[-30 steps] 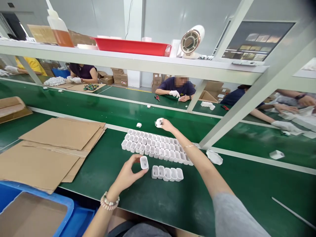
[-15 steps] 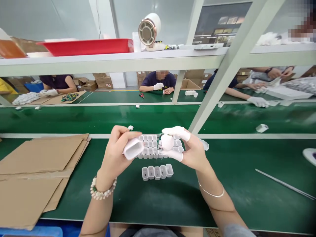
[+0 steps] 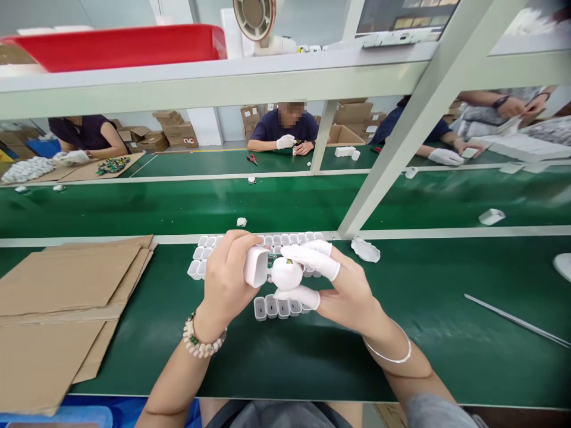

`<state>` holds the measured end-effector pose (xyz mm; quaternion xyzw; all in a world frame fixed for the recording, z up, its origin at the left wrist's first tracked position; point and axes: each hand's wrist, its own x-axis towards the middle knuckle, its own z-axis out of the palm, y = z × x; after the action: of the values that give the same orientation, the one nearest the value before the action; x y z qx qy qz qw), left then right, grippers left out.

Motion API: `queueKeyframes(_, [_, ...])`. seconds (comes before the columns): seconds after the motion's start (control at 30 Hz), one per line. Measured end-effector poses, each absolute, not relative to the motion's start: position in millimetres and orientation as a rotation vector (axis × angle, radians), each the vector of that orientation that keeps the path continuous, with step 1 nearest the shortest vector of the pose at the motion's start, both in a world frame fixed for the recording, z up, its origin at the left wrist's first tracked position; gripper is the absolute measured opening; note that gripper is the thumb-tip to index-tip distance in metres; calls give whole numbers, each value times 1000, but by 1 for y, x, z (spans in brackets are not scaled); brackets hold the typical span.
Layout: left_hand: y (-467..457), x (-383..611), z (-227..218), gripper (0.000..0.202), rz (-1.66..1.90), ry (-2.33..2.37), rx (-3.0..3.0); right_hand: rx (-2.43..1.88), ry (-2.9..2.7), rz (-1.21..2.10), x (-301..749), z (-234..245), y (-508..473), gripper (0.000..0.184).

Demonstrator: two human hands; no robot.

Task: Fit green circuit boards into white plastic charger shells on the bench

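My left hand (image 3: 228, 274) is closed round a white plastic case (image 3: 256, 268), its open end turned to the right. My right hand (image 3: 345, 291), with white covers on its fingers, grips a rounded white piece (image 3: 286, 276) between thumb and fingers. A small green circuit board (image 3: 273, 259) shows between that piece and the mouth of the case; whether it has entered the case I cannot tell. Behind my hands stand rows of white plastic cases (image 3: 199, 261), partly hidden. A shorter row of open cases (image 3: 272, 308) sits nearer to me.
Flattened cardboard (image 3: 62, 279) lies at the left. To the right are a crumpled white piece (image 3: 366, 249) and a thin metal strip (image 3: 513, 318). A slanted post (image 3: 392, 172) rises beyond my hands, and a green belt (image 3: 134, 205) runs behind. Several co-workers sit across.
My hands have come together, bringing the case in my left hand up to the circuit board by the white piece in my right. The view has tilted down slightly.
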<state>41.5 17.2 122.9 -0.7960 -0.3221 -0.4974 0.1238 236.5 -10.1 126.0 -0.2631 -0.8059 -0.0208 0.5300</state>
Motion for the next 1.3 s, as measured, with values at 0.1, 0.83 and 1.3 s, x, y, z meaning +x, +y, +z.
queueKeyframes(0.1, [16, 43, 124, 29, -1421, -963, -2267, -684, -1915, -49, 235, 123, -12, 53])
queueKeyframes(0.83, [16, 49, 120, 14, -1233, -1101, -2271, -854, -1916, -97, 233, 119, -20, 53])
queueKeyframes(1.3, [11, 53, 116, 20, -1265, -1287, -2298, -795, -1762, -221, 222, 113, -9, 50])
